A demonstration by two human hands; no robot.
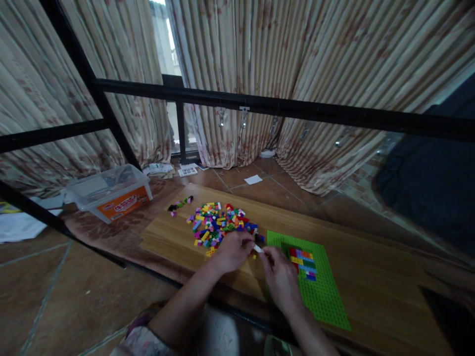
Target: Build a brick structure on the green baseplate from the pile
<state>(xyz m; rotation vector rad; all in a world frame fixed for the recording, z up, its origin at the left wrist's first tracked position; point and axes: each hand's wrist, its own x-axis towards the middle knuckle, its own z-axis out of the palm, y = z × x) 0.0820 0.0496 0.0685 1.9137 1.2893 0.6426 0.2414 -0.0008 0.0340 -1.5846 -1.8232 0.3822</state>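
Note:
A small white toy brick (258,248) is pinched between my two hands, in front of the brick pile. My left hand (234,252) grips its left end with fingers closed. On the other end are the closed fingers of my right hand (281,278), which partly covers the left side of a green studded baseplate (330,301). Rows of coloured bricks (305,263) in red, yellow, orange, blue and green sit on that plate. Left of it spreads a loose pile of mixed toy bricks (215,222), its near edge partly hidden by my left hand.
The wooden board (378,287) carries the bricks and plate. A short row of dark and green pieces (180,203) lies at its far left. Beyond it stands a clear plastic box (111,190) with an orange label. Black metal bars (260,104) cross in front of the curtains.

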